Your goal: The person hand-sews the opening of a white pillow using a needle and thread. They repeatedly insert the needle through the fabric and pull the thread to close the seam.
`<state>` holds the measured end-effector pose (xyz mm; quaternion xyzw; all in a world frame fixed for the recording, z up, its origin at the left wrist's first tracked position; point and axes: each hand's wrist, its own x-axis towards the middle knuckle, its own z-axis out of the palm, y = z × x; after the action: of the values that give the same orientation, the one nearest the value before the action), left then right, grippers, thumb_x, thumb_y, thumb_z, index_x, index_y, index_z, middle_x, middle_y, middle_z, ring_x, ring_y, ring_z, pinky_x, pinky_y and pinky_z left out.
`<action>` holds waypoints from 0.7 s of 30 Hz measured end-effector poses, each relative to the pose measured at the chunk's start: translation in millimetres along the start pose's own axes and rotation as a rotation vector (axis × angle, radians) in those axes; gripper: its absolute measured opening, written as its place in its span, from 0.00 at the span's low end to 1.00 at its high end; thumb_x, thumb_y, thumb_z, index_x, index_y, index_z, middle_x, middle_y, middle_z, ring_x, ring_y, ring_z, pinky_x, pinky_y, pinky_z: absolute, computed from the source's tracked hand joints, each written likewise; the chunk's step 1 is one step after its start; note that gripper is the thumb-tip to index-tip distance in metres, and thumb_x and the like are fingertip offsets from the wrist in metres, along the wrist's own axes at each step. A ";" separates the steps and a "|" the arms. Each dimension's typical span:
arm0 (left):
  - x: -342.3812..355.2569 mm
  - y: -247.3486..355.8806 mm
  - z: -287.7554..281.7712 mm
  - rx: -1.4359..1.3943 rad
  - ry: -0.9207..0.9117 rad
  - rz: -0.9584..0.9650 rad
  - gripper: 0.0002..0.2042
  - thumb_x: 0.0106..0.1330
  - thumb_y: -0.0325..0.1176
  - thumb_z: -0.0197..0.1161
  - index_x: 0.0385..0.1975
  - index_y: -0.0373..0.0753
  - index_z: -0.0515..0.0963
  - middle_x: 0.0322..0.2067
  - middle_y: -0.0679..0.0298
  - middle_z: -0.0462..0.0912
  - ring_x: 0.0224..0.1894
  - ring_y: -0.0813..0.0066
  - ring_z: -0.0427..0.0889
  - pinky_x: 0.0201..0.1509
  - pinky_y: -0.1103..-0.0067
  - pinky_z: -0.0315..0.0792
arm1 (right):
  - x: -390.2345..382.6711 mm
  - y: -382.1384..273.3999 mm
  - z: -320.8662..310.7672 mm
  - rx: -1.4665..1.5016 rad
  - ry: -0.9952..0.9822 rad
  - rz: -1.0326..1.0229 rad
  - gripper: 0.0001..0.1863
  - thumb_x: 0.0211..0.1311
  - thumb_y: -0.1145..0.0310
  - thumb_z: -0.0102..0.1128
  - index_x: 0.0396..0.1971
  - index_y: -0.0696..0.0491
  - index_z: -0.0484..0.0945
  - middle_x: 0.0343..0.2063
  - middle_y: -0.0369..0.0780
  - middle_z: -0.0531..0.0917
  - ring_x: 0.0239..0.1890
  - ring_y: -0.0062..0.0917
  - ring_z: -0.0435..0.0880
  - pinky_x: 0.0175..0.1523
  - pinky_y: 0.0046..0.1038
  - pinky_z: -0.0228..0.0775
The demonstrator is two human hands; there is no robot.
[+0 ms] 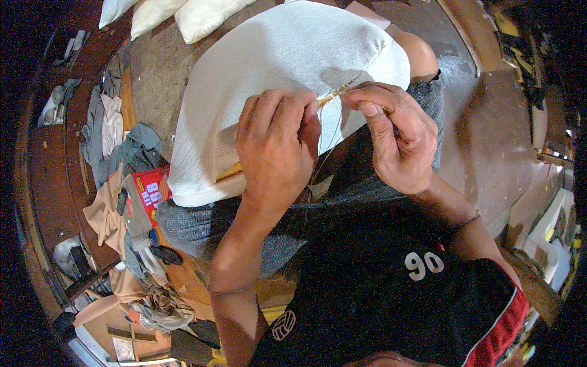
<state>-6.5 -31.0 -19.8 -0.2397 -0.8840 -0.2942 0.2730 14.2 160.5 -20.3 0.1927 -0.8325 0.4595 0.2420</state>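
A large, rounded piece covered in white fabric (pixel 257 67) lies across my lap. Over its near right edge, my two hands are close together. My left hand (pixel 275 137) is closed, its fingertips pinching one end of a thin yellowish strand (pixel 330 97). At the other end, the thumb and bent fingers of my right hand (pixel 397 131) are closed on the same strand. Its far part looks silvery and ridged; its exact kind is too small to make out. A fine thread (pixel 323 156) hangs down between the hands. The left palm is hidden.
Pale cushions (pixel 208 18) lie at the far left on a brown board (pixel 153 79). Crumpled cloths (pixel 134 150) and a red packet (pixel 156 191) are heaped on my left. A brown floor (pixel 489 153) stretches to the right, with a white curved piece (pixel 547 238) near the edge.
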 end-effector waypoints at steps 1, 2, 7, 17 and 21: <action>0.5 0.3 -0.5 -0.001 -0.004 -0.001 0.08 0.59 0.24 0.69 0.37 0.40 0.80 0.35 0.60 0.80 0.38 0.55 0.80 0.44 0.63 0.74 | 0.1 -0.2 -0.4 0.000 0.001 -0.001 0.08 0.74 0.78 0.56 0.43 0.61 0.84 0.40 0.46 0.89 0.43 0.32 0.89 0.49 0.29 0.79; 1.1 0.6 -1.0 -0.002 -0.008 -0.003 0.08 0.59 0.24 0.69 0.37 0.40 0.80 0.35 0.60 0.81 0.38 0.55 0.80 0.44 0.63 0.74 | 0.2 -0.2 -0.3 -0.001 0.006 -0.003 0.08 0.74 0.78 0.56 0.43 0.61 0.84 0.40 0.46 0.89 0.43 0.32 0.89 0.49 0.29 0.80; 0.7 0.1 1.1 -0.005 0.006 0.002 0.08 0.59 0.24 0.69 0.36 0.39 0.80 0.35 0.60 0.81 0.39 0.56 0.81 0.44 0.64 0.74 | -0.4 2.3 2.3 0.015 0.030 -0.020 0.08 0.74 0.78 0.56 0.43 0.60 0.84 0.40 0.46 0.89 0.42 0.31 0.89 0.49 0.29 0.80; -1.4 -0.7 2.4 0.002 -0.006 -0.016 0.08 0.58 0.24 0.70 0.36 0.40 0.80 0.35 0.61 0.81 0.39 0.56 0.81 0.44 0.64 0.75 | -4.2 1.6 1.5 0.114 -0.023 0.111 0.10 0.77 0.75 0.54 0.43 0.62 0.84 0.37 0.43 0.89 0.40 0.27 0.88 0.49 0.27 0.79; -2.0 1.0 3.1 0.009 0.006 -0.025 0.09 0.57 0.23 0.70 0.36 0.40 0.80 0.35 0.60 0.81 0.39 0.56 0.81 0.44 0.64 0.75 | -1.4 5.3 -0.7 0.042 -0.023 0.114 0.10 0.77 0.74 0.53 0.43 0.62 0.83 0.38 0.42 0.89 0.41 0.26 0.87 0.49 0.27 0.78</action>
<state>-5.5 -28.7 -22.8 -0.2263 -0.8874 -0.2943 0.2732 12.7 163.8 -24.4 0.1550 -0.8351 0.4877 0.2018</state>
